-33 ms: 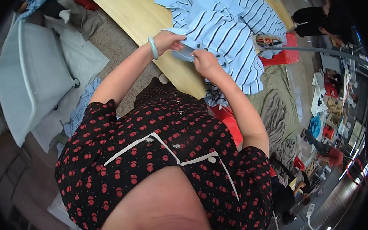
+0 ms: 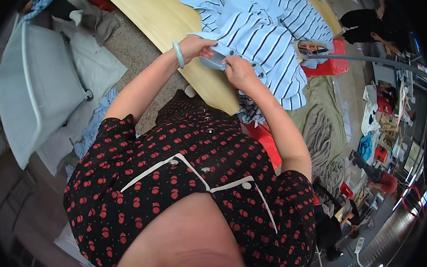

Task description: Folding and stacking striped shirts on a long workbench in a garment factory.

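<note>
Two hands, left hand (image 2: 195,45), right hand (image 2: 238,71), gripping one striped shirt (image 2: 272,49)

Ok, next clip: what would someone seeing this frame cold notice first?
Probably the blue-and-white striped shirt spread on the wooden table at the top, with the left hand and right hand pinching its light-blue edge near the buttons. Next, the black dress with red cherry print filling the lower middle, and a pale green bangle on the left wrist.
</note>
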### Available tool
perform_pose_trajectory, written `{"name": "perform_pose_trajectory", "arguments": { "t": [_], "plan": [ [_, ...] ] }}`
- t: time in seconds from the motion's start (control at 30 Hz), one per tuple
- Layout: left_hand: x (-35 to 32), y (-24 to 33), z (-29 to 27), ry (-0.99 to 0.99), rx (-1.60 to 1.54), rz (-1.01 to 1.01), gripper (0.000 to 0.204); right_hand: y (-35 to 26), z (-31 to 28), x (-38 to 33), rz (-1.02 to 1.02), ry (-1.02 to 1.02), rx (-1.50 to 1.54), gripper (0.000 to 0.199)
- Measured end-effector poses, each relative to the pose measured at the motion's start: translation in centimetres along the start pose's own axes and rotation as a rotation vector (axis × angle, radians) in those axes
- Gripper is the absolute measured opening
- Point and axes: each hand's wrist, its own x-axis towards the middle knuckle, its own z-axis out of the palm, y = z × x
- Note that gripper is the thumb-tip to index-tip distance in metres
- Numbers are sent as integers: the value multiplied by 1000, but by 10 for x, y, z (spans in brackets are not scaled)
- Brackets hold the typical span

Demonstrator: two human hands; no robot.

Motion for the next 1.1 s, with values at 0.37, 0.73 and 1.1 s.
{"name": "perform_pose_trajectory", "arguments": {
  "t": [0.37, 0.73, 1.1],
  "plan": [
    [-14, 14, 6, 14, 588, 25, 22, -36, -1, 13, -82, 59, 186, 17],
    [-4, -18, 18, 153, 17, 5, 20, -24, 8, 19, 196, 254, 173, 14],
    [-11, -20, 23, 246, 438, 245, 25, -12, 15, 14, -7, 334, -38, 12]
  ]
}}
